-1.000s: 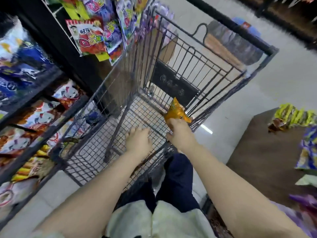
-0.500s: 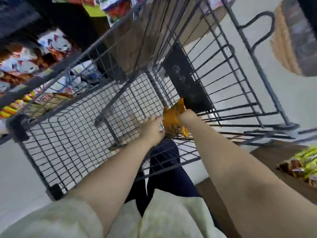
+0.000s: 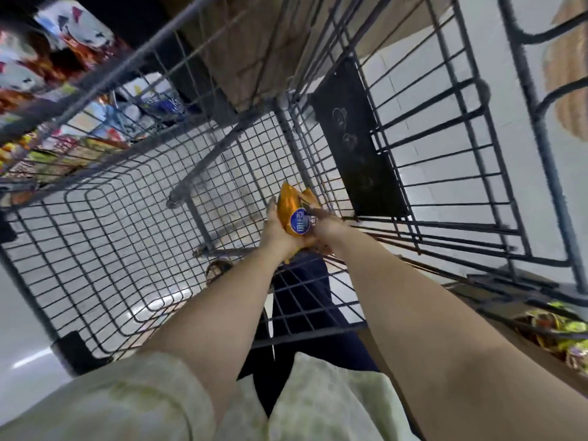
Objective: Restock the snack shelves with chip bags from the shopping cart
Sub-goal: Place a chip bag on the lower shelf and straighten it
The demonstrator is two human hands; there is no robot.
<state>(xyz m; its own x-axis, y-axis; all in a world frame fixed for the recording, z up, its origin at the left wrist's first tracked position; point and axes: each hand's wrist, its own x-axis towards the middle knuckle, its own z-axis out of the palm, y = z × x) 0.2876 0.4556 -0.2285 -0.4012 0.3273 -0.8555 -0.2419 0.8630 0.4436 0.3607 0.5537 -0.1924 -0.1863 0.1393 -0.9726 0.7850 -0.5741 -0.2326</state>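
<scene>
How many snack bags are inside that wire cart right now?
1: an orange bag held between the left hand and right hand inside the cart. The arms may hide others.

One cart (image 3: 356, 144) — one chip bag (image 3: 288, 206), maybe two — left hand (image 3: 275, 228), right hand (image 3: 327, 226).

Chip bag (image 3: 288, 202) between left hand (image 3: 273, 230) and right hand (image 3: 329, 226), inside the shopping cart (image 3: 105, 249) — snack shelves (image 3: 47, 74) stand to its left.

You wear a pale cream top (image 3: 321, 405) across the lower frame, short sleeve (image 3: 127, 399) at lower left, and dark navy trousers (image 3: 305, 300) at centre.
</scene>
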